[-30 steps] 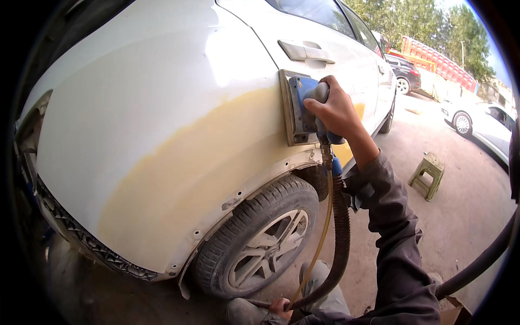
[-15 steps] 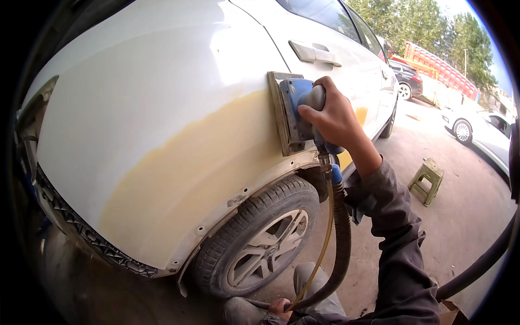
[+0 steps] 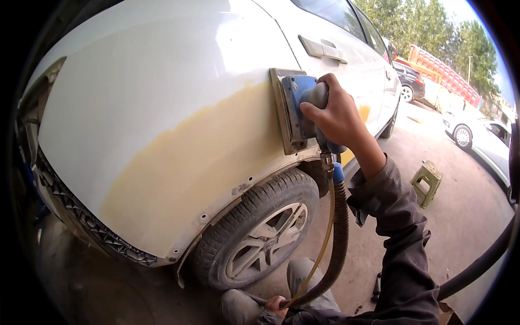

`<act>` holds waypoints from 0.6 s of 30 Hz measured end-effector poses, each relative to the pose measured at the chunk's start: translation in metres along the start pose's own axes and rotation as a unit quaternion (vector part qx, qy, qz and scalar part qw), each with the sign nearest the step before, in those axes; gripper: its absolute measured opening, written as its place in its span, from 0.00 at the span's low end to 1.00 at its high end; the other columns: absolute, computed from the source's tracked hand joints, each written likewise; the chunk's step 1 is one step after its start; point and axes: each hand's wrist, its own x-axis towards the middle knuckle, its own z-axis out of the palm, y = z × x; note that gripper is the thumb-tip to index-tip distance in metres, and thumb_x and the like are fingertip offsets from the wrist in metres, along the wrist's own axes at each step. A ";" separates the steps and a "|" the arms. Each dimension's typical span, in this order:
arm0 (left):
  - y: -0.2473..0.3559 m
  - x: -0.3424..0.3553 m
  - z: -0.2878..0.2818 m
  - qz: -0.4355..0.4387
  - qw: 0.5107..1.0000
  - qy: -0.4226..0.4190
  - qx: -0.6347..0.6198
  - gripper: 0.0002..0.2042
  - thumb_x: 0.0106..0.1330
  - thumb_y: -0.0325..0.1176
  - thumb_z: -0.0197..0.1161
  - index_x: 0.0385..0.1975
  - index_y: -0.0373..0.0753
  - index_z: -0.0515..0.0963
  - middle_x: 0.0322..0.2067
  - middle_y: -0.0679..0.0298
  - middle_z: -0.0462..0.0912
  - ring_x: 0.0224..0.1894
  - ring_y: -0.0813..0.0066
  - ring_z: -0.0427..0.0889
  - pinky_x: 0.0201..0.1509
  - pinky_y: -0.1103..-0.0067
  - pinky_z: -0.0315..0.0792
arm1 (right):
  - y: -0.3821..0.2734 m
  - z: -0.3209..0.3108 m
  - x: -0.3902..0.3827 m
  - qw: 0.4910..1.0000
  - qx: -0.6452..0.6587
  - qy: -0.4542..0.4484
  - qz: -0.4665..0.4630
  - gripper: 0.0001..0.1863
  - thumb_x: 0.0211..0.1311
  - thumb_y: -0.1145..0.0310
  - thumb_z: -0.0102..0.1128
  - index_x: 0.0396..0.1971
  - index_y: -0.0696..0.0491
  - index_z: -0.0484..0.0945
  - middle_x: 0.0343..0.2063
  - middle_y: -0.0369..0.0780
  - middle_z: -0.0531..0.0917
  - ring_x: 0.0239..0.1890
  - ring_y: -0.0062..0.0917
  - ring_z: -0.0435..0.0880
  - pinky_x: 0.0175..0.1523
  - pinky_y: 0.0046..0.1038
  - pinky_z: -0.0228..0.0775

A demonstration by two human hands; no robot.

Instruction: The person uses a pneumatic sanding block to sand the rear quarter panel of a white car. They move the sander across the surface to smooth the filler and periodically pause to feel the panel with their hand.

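My right hand [image 3: 336, 116] grips the rounded grey handle of a blue sander [image 3: 300, 92], its rectangular pad lying against the rear panel [image 3: 135, 97] of a white car, just below the door handle [image 3: 322, 51]. A pale yellow patch [image 3: 151, 179] spreads over the panel's lower part. A ribbed dark hose [image 3: 338, 233] and a thin yellow hose [image 3: 325, 244] hang from the sander. At the lower edge my left hand [image 3: 274, 304] is closed on the dark hose, between my grey-trousered knees [image 3: 241, 309].
The rear wheel [image 3: 260, 238] stands below the bare wheel arch. A green stool [image 3: 427, 181] stands on the concrete ground [image 3: 406, 227] to the right. Behind are a parked white car [image 3: 482, 143], a dark car [image 3: 409, 81] and a red railed structure [image 3: 444, 73].
The sander and my right hand have shifted leftward along the panel, away from the door handle, and a little lower relative to it. The view has shifted slightly. My left hand stays low.
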 end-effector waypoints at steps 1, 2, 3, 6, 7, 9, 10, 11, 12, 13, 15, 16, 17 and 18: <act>-0.002 -0.004 -0.001 -0.002 1.000 0.006 -0.001 0.11 0.48 0.34 0.74 0.27 0.44 0.77 0.28 0.57 0.81 0.34 0.48 0.81 0.38 0.59 0.75 | 0.000 -0.002 0.000 1.000 -0.001 -0.006 0.015 0.34 0.50 0.61 0.66 0.53 0.68 0.68 0.37 0.60 0.82 0.42 0.50 0.84 0.51 0.41 0.74; -0.006 -0.007 -0.001 -0.005 1.000 0.012 -0.002 0.11 0.48 0.34 0.74 0.27 0.44 0.77 0.28 0.57 0.81 0.34 0.48 0.81 0.38 0.59 0.75 | 0.001 -0.003 0.001 0.999 -0.001 -0.012 0.030 0.34 0.50 0.61 0.66 0.53 0.68 0.68 0.37 0.60 0.82 0.42 0.50 0.83 0.51 0.42 0.74; -0.010 -0.006 0.000 -0.002 1.000 0.017 -0.005 0.11 0.48 0.34 0.74 0.27 0.44 0.77 0.28 0.57 0.81 0.34 0.48 0.81 0.38 0.59 0.75 | 0.003 -0.007 0.001 0.999 -0.010 -0.007 0.030 0.34 0.50 0.61 0.66 0.53 0.68 0.68 0.37 0.60 0.82 0.42 0.50 0.83 0.51 0.42 0.74; -0.036 -0.012 0.013 0.034 0.999 0.038 0.011 0.11 0.48 0.33 0.74 0.27 0.44 0.77 0.28 0.57 0.81 0.34 0.48 0.81 0.38 0.59 0.75 | 0.001 -0.005 0.002 1.000 -0.020 -0.003 0.017 0.34 0.51 0.61 0.66 0.53 0.69 0.68 0.37 0.60 0.82 0.42 0.51 0.83 0.51 0.42 0.74; -0.026 -0.008 0.007 0.032 0.999 0.033 0.008 0.11 0.48 0.33 0.74 0.27 0.44 0.77 0.27 0.57 0.81 0.34 0.48 0.81 0.38 0.59 0.75 | -0.002 -0.005 0.002 1.000 -0.017 -0.004 0.010 0.34 0.51 0.61 0.66 0.53 0.69 0.68 0.37 0.60 0.82 0.42 0.51 0.83 0.51 0.42 0.74; -0.004 -0.006 -0.006 0.024 0.999 0.024 0.005 0.12 0.48 0.33 0.74 0.27 0.43 0.77 0.27 0.57 0.81 0.34 0.48 0.81 0.37 0.59 0.75 | -0.013 0.000 -0.001 1.000 -0.013 -0.007 -0.008 0.34 0.51 0.61 0.66 0.53 0.69 0.68 0.37 0.60 0.82 0.43 0.51 0.83 0.51 0.43 0.74; -0.007 -0.008 -0.004 0.008 1.000 0.013 0.014 0.12 0.49 0.35 0.75 0.27 0.43 0.78 0.27 0.56 0.81 0.34 0.48 0.82 0.38 0.61 0.75 | -0.021 0.005 -0.005 1.000 -0.012 -0.009 -0.019 0.34 0.51 0.61 0.66 0.53 0.68 0.68 0.37 0.60 0.82 0.43 0.51 0.83 0.51 0.43 0.74; -0.014 -0.010 0.000 -0.007 1.000 0.002 0.023 0.12 0.50 0.36 0.76 0.27 0.42 0.78 0.27 0.55 0.81 0.34 0.49 0.82 0.38 0.63 0.76 | -0.025 0.008 -0.008 0.999 -0.011 -0.012 -0.030 0.34 0.51 0.61 0.67 0.53 0.68 0.68 0.38 0.60 0.82 0.43 0.51 0.83 0.51 0.43 0.74; -0.018 -0.012 0.003 -0.023 0.999 -0.009 0.032 0.12 0.51 0.38 0.77 0.27 0.42 0.79 0.27 0.54 0.82 0.34 0.49 0.83 0.38 0.65 0.76 | -0.024 0.008 -0.008 1.000 -0.005 -0.011 -0.014 0.34 0.51 0.61 0.67 0.53 0.68 0.68 0.38 0.60 0.82 0.43 0.51 0.83 0.51 0.43 0.74; -0.019 -0.014 0.004 -0.016 1.000 0.000 0.022 0.12 0.50 0.37 0.76 0.27 0.42 0.78 0.27 0.55 0.82 0.34 0.49 0.82 0.38 0.62 0.76 | -0.022 0.007 -0.008 1.000 0.001 -0.011 0.002 0.33 0.51 0.61 0.67 0.53 0.67 0.68 0.38 0.60 0.82 0.44 0.51 0.83 0.52 0.43 0.74; -0.019 -0.010 0.007 0.007 1.000 0.017 -0.004 0.11 0.49 0.35 0.74 0.26 0.44 0.77 0.28 0.57 0.81 0.33 0.47 0.81 0.37 0.58 0.75 | -0.020 0.002 -0.007 1.000 -0.005 -0.005 0.014 0.33 0.51 0.61 0.67 0.53 0.66 0.68 0.38 0.60 0.81 0.44 0.51 0.83 0.52 0.43 0.74; -0.019 -0.009 0.007 0.010 1.000 0.014 0.001 0.11 0.49 0.36 0.74 0.26 0.44 0.77 0.27 0.57 0.81 0.33 0.47 0.81 0.37 0.58 0.75 | -0.017 0.001 -0.006 1.000 -0.013 -0.003 0.010 0.33 0.51 0.62 0.68 0.53 0.66 0.68 0.38 0.60 0.81 0.44 0.51 0.83 0.52 0.43 0.74; -0.018 -0.009 0.005 0.013 1.000 0.010 0.007 0.11 0.50 0.36 0.74 0.26 0.44 0.77 0.27 0.57 0.81 0.33 0.47 0.81 0.37 0.58 0.75 | -0.017 0.000 -0.005 1.000 -0.020 -0.001 0.005 0.33 0.51 0.62 0.68 0.53 0.66 0.68 0.38 0.60 0.81 0.44 0.51 0.82 0.52 0.43 0.74; -0.017 -0.009 0.003 0.014 1.000 0.007 0.015 0.11 0.50 0.36 0.74 0.26 0.44 0.77 0.27 0.57 0.81 0.33 0.47 0.81 0.37 0.58 0.75 | -0.020 0.002 -0.006 1.000 -0.015 -0.009 -0.003 0.33 0.51 0.62 0.68 0.53 0.66 0.68 0.38 0.60 0.81 0.44 0.51 0.82 0.52 0.43 0.74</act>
